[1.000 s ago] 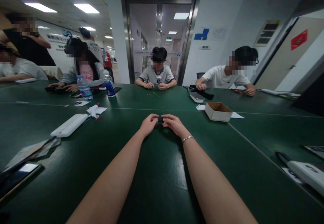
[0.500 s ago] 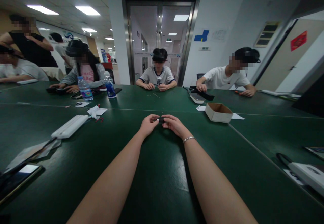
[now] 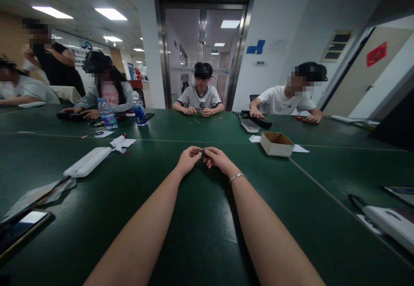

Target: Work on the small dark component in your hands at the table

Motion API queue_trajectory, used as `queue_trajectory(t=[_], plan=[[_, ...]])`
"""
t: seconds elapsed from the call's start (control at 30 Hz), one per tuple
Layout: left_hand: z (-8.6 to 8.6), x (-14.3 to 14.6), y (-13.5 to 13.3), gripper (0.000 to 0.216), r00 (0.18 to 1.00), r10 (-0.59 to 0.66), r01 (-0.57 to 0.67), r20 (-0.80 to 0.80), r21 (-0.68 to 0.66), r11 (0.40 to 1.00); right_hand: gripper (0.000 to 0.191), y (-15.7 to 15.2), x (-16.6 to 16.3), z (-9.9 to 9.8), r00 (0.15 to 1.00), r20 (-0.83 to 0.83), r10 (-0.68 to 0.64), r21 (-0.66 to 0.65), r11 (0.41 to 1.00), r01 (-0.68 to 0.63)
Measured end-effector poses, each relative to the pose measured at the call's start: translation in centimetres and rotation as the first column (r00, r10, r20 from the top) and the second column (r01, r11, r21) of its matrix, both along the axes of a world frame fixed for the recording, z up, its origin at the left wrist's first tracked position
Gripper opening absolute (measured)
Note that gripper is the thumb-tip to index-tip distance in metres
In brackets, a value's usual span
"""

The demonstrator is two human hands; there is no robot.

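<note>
Both of my hands meet over the middle of the green table [image 3: 200, 208], with a small dark object [image 3: 203, 152] between their fingertips. My left hand [image 3: 188, 160] pinches its left end between thumb and fingers. From the other side, my right hand [image 3: 218, 161] closes on it with the thumb and index finger, its other fingers curled below. Most of the object is covered by the fingers, and its kind cannot be made out. A silver bracelet [image 3: 238, 177] circles my right wrist.
An open cardboard box [image 3: 277, 148] stands to the right beyond my hands. At left lie a white power bank [image 3: 88, 162] and a phone [image 3: 27, 230]. Two water bottles [image 3: 139, 112] stand farther back. Several people sit across the table; a white device [image 3: 391, 223] lies at right.
My right hand has shifted slightly left and turned, its fingers now curled lower and covering more of the small dark object. My left hand keeps its pinch.
</note>
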State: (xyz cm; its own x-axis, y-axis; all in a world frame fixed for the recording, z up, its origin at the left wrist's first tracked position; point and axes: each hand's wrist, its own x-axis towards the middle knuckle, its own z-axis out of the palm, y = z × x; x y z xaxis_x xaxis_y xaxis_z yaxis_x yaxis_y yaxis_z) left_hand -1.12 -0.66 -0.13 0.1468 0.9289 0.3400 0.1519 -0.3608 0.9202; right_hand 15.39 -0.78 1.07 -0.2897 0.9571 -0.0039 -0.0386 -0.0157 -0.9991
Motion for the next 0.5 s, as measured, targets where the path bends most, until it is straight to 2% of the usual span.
queue_trajectory(t=[0.13,0.3,0.43,0.5], plan=[[-0.21,-0.04,0.13,0.021,1.000,0.017,-0.017,-0.014,-0.003,1.000,0.033,0.01,-0.19,-0.07,1.000,-0.014,0.002,0.046,0.999,-0.001],[-0.23,-0.06,0.21,0.020,1.000,0.016,-0.016,0.014,-0.013,1.000,0.016,0.06,-0.08,-0.02,0.999,0.031,-0.017,0.014,1.000,0.016],[-0.18,-0.04,0.23,0.020,1.000,0.017,-0.017,0.014,-0.027,0.999,0.035,0.21,0.14,-0.16,0.998,0.013,0.064,0.063,0.996,-0.065],[-0.16,-0.03,0.25,0.020,1.000,0.019,-0.019,0.015,-0.030,0.999,0.030,0.31,0.19,-0.23,0.998,0.022,0.062,0.035,0.997,-0.063]])
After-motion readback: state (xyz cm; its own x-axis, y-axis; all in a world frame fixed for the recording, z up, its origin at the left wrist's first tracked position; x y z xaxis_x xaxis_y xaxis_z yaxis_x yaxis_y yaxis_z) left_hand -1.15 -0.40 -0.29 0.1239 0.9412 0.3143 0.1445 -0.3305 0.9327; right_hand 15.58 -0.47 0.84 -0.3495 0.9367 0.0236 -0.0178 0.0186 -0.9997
